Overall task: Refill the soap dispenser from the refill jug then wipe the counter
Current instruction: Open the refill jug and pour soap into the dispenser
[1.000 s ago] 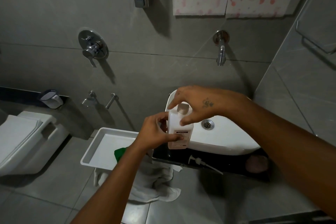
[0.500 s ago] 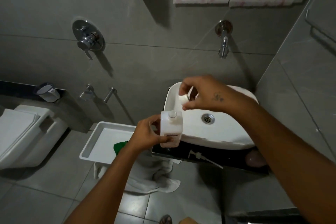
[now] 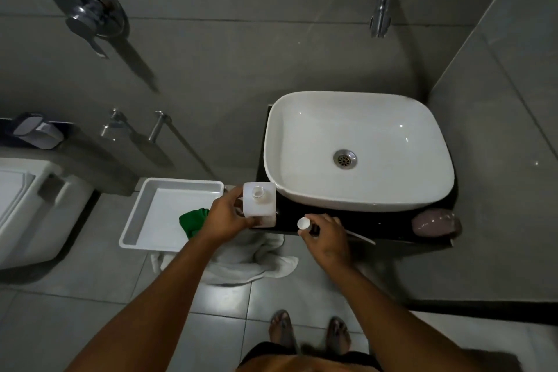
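A white square bottle [image 3: 260, 202] with its neck uncovered stands at the left end of the black counter [image 3: 383, 222], beside the white basin [image 3: 359, 148]. My left hand [image 3: 231, 216] grips the bottle's side. My right hand [image 3: 324, 234] pinches a small white cap [image 3: 303, 223] low over the counter, just right of the bottle. The pump's thin tube [image 3: 360, 237] lies on the counter and pokes out from under my right hand. A green cloth [image 3: 193, 220] lies in the white tray [image 3: 145, 220], partly hidden by my left wrist.
A pinkish soap-like lump [image 3: 434, 222] sits at the counter's right end. A white towel [image 3: 250, 260] lies on the floor tiles below the tray. A wall spout [image 3: 380, 6] hangs above the basin. A toilet [image 3: 27, 205] stands at the left. My feet [image 3: 308, 332] are near the counter.
My right hand lifted the cap off the bottle and carried it down to the counter. The left hand lowered the bottle onto the counter's left end. The camera tilted downward.
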### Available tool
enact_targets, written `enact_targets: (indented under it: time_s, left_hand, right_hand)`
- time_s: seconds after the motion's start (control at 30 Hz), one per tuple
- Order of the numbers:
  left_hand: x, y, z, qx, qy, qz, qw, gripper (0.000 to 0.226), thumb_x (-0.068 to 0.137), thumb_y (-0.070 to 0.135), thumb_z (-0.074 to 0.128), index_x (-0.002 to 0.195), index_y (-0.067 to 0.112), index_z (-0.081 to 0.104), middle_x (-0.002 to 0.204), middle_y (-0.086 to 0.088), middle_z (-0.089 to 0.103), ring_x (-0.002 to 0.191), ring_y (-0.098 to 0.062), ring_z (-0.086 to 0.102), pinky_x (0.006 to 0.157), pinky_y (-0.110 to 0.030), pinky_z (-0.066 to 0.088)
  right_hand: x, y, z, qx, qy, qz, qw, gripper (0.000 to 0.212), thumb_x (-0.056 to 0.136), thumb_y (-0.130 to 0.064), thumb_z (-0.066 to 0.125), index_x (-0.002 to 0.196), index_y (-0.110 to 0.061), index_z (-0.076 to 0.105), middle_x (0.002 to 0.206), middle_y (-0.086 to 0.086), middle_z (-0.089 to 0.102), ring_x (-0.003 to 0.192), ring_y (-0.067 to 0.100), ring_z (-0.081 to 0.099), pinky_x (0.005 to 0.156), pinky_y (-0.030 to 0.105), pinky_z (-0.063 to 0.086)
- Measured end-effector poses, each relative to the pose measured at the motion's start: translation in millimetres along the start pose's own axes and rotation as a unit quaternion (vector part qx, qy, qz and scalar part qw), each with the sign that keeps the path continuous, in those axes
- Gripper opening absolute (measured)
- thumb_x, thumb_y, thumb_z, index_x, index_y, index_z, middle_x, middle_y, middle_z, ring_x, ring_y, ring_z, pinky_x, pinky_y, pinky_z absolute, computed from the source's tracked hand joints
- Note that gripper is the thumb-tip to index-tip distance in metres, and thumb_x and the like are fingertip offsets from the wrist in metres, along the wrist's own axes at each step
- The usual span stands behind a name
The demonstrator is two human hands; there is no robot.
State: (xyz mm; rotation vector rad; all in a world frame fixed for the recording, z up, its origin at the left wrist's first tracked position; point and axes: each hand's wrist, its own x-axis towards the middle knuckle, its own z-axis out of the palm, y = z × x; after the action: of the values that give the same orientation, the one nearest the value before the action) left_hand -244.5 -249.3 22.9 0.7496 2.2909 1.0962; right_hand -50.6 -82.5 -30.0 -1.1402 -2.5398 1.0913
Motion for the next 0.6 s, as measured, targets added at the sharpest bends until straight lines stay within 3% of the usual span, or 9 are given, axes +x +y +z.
enact_targets:
  time_s: [0.2,0.4,0.6]
  left_hand:
    - [14,-26,2,0.001,-0.024,0.001,1.000,0.078,0.062,0.016,0.098,0.132,0.022,0.064,0.111,0.002,0.075,0.098,-0.017,0.072,0.091,-0.038,0.059]
    - [20,-35,0,-0.008,-0.035,0.004,0.999,0.078,0.063,0.015,0.098,0.133,0.020,0.063,0.114,0.000,0.074,0.101,-0.019,0.071,0.091,-0.034,0.058]
    - [22,-35,-2,-0.001,-0.046,0.005,0.999,0.077,0.062,0.014,0.098,0.130,0.025,0.064,0.109,0.005,0.075,0.096,-0.008,0.070,0.079,-0.011,0.052]
  right_hand:
    - [20,-2,34,-0.118,0.009,-0.014,0.993,0.039,0.088,-0.033,0.068,0.126,-0.025,0.068,0.122,-0.003,0.069,0.113,0.028,0.052,0.098,0.039,0.036]
    - [28,-10,43,-0.203,0.022,-0.014,0.979,0.039,0.092,-0.038,0.063,0.129,-0.027,0.067,0.120,-0.003,0.069,0.111,0.029,0.052,0.093,0.042,0.038]
    - [24,-16,39,-0.191,0.031,-0.005,0.981,0.046,0.088,-0.035,0.070,0.131,-0.023,0.065,0.128,-0.004,0.067,0.115,0.030,0.052,0.096,0.042,0.039]
